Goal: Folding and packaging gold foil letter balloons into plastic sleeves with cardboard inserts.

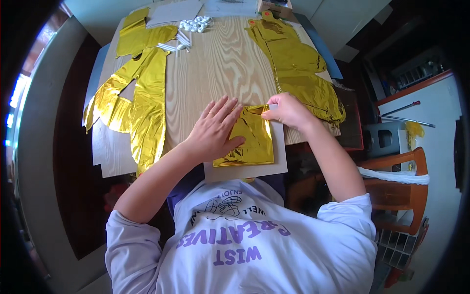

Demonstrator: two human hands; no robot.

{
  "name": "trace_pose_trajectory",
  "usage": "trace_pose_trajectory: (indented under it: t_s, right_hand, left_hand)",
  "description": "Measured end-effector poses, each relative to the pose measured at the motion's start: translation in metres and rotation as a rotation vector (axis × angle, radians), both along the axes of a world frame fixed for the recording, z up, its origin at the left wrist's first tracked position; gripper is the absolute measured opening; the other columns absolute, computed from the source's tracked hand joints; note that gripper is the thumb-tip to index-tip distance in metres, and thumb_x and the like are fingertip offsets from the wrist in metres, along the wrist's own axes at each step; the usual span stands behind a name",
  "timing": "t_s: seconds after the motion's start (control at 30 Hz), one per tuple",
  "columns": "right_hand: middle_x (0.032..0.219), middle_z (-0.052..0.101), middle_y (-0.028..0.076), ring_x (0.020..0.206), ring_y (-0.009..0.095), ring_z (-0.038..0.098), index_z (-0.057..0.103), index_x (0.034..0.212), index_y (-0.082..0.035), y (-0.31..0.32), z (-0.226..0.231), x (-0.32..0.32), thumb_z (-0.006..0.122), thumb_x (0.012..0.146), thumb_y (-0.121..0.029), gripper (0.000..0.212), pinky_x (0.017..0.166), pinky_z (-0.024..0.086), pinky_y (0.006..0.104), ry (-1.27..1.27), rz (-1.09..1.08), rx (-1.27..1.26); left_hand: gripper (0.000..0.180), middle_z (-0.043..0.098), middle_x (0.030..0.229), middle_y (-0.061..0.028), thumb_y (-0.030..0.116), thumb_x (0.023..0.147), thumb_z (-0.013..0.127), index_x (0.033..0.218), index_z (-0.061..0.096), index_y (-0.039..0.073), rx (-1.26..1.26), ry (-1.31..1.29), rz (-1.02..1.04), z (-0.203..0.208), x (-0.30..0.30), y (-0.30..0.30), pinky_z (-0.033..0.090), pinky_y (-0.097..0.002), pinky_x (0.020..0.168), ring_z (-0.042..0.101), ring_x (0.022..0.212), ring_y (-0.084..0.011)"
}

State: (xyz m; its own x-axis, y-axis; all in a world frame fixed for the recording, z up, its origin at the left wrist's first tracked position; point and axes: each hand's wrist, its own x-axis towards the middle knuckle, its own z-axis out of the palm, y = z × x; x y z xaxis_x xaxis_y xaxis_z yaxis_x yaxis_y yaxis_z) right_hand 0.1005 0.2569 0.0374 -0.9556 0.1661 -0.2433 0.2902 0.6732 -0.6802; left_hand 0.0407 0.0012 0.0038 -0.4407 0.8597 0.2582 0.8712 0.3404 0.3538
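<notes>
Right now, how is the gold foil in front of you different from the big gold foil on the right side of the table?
The folded gold foil looks much smaller than the big gold foil.
The folded gold foil is almost square; the big gold foil has a curvy, bumpy outline.
The folded gold foil lies on a grey card; the big gold foil is spread over the wooden table.
Both are shiny and gold.

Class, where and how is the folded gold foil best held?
Probably at the near right corner of the folded gold foil, pinched from the right: it lies flat on the grey card, that corner uncovered, while the left hand partly covers its left side.
</notes>
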Motion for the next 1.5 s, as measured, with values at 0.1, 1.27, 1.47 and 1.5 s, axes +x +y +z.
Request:
trace_pose_trajectory:
  t_s: [0.1,1.27,1.47,1.5]
  right_hand:
    - [0.082,0.069,0.012,0.074,0.022,0.065,0.067,0.088,-0.001,-0.011,-0.001,0.031,0.081,0.083,-0.019,0.024,0.067,0.051,0.0363,0.482,-0.076,0.436]
    - [0.096,0.068,0.002,0.076,0.006,0.063,0.061,0.109,-0.003,-0.068,-0.043,0.122,0.066,0.099,-0.015,0.017,0.057,0.054,0.0220,0.168,-0.443,-0.919]
    - [0.096,0.069,0.004,0.076,0.007,0.064,0.060,0.110,-0.002,-0.066,-0.050,0.120,0.066,0.098,-0.012,0.017,0.057,0.054,0.0224,0.236,-0.479,-0.933]
    - [0.096,0.069,0.004,0.075,0.007,0.064,0.060,0.110,-0.002,-0.067,-0.049,0.119,0.066,0.098,-0.011,0.017,0.057,0.054,0.0227,0.245,-0.495,-0.919]
  left_hand:
    - [0.078,0.037,0.160,-0.0183,0.042,0.092,0.067,0.153,0.038,0.003,-0.037,-0.038,0.003,-0.014,0.003,0.000,0.021,-0.0513,0.123,0.029,0.151,-0.0371]
    - [0.038,0.064,0.067,-0.0065,0.035,0.101,0.062,0.090,0.065,-0.001,-0.219,-0.833,0.219,0.040,-0.072,0.021,0.050,-0.0275,0.042,0.062,0.051,-0.0124]
    - [0.044,0.066,0.063,-0.0113,0.039,0.097,0.062,0.087,0.066,-0.004,-0.313,-0.877,0.297,0.050,-0.072,0.024,0.054,-0.0339,0.047,0.066,0.050,-0.0211]
    - [0.043,0.067,0.067,-0.0121,0.039,0.096,0.063,0.089,0.066,-0.003,-0.320,-0.843,0.313,0.051,-0.072,0.025,0.055,-0.0356,0.051,0.068,0.054,-0.0224]
